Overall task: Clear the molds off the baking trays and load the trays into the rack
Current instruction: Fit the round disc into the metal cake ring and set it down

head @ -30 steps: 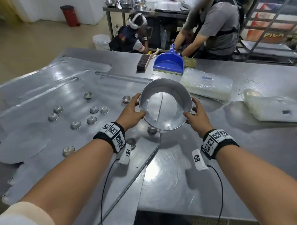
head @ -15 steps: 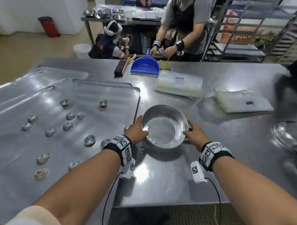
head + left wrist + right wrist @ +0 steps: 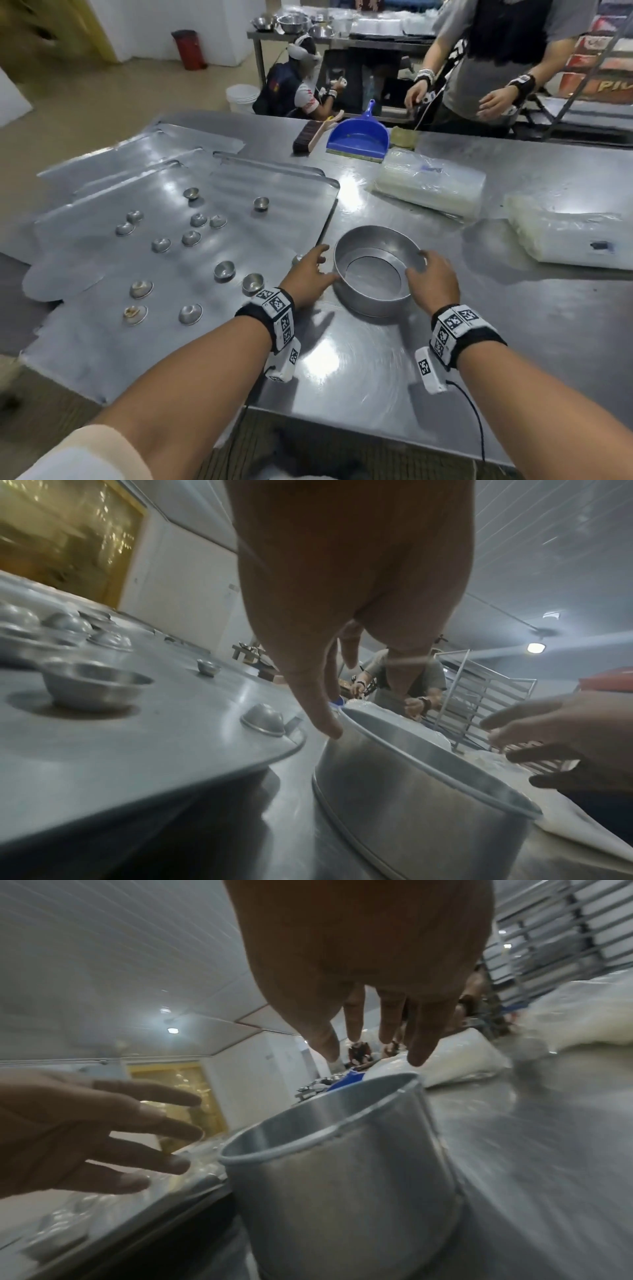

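The round pan (image 3: 378, 274) stands upright on the bare desk (image 3: 513, 325), just beside the right edge of the nearest baking tray (image 3: 102, 342) and off it. The left hand (image 3: 308, 274) and the right hand (image 3: 433, 279) flank the pan with fingers spread and relaxed, grasping nothing; the left thumb is at the rim, though contact is unclear. So one large mold looks cleared. Much remains: many small cups (image 3: 224, 270) sit scattered across the trays near the desk's left edge. No tray appears loaded yet; the rack (image 3: 486, 696) stands well beyond the desk's far edge.
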Available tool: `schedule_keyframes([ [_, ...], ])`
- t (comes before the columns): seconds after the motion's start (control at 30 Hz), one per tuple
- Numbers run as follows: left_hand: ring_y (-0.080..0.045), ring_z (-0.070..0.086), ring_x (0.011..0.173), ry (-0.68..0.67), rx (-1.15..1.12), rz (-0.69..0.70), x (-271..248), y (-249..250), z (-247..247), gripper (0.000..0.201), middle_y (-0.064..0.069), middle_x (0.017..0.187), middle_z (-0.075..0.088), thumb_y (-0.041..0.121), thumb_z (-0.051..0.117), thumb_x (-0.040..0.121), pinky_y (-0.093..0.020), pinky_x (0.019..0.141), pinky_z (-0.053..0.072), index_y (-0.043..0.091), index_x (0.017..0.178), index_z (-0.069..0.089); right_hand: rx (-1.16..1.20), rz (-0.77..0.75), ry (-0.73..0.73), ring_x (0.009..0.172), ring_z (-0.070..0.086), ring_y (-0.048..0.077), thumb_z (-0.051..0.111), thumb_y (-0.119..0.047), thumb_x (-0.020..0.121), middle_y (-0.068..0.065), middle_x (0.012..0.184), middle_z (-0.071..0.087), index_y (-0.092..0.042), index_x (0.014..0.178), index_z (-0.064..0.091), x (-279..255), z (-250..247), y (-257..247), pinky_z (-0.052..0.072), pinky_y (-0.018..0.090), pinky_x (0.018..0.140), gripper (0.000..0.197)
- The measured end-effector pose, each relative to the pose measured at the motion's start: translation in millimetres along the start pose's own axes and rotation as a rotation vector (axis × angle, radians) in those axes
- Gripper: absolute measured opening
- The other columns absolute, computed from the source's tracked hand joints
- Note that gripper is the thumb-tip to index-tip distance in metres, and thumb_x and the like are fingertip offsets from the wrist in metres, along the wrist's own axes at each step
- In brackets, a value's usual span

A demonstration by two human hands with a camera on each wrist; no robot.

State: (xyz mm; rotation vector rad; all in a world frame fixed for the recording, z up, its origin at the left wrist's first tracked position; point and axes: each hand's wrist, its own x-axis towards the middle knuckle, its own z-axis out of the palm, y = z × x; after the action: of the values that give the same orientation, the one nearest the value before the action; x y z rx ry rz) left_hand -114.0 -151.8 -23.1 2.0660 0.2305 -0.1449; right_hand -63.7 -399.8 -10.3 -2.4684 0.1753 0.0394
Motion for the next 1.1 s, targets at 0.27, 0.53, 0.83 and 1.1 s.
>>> schedule_keyframes([
  [0.27, -0.018, 0.073, 0.083, 0.235, -0.042, -0.002, -31.6, -19.6, -87.7, 0.031, 0.003, 0.098, 0.072, 0.039, 0.07, 0.089, -0.037, 0.08, 0.06, 0.022, 0.115, 0.068, 0.012, -0.301, -0.132, 0.103, 0.063, 0.025, 0.058, -0.034, 0.092, 0.003, 0.112, 0.071, -0.019, 0.115, 0.067, -11.3, 41.8, -109.1, 0.043, 0.03, 0.081, 0.029],
  [0.53, -0.017, 0.07, 0.068, 0.461, -0.121, -0.167, -84.5, -115.7, -231.0, 0.022, 0.002, 0.087, 0.072, 0.032, 0.069, 0.092, -0.023, 0.06, 0.049, 0.019, 0.11, 0.068, 0.012, -0.458, -0.331, 0.082, 0.066, 0.019, 0.063, -0.043, 0.088, -0.012, 0.076, 0.065, -0.028, 0.104, 0.068, -61.2, 171.7, -243.2, 0.05, 0.032, 0.075, 0.022],
  [0.83, -0.027, 0.066, 0.069, 0.617, -0.152, -0.391, -133.5, -264.5, -374.7, 0.008, -0.003, 0.077, 0.066, 0.027, 0.074, 0.086, -0.032, 0.07, 0.053, 0.023, 0.089, 0.066, -0.135, -0.561, -0.569, 0.092, 0.067, 0.024, 0.062, -0.049, 0.087, -0.005, 0.096, 0.073, -0.027, 0.106, 0.068, -124.0, 321.2, -361.5, 0.053, 0.036, 0.084, 0.03],
  [1.1, -0.022, 0.057, 0.1, 0.673, -0.053, -0.51, -136.4, -331.3, -443.4, 0.042, -0.005, 0.11, 0.061, 0.028, 0.066, 0.094, -0.028, 0.082, 0.04, 0.011, 0.132, 0.056, -0.247, -0.516, -0.707, 0.096, 0.068, 0.024, 0.065, -0.048, 0.089, 0.003, 0.11, 0.072, -0.019, 0.124, 0.063, -130.5, 391.6, -420.6, 0.056, 0.039, 0.09, 0.046],
])
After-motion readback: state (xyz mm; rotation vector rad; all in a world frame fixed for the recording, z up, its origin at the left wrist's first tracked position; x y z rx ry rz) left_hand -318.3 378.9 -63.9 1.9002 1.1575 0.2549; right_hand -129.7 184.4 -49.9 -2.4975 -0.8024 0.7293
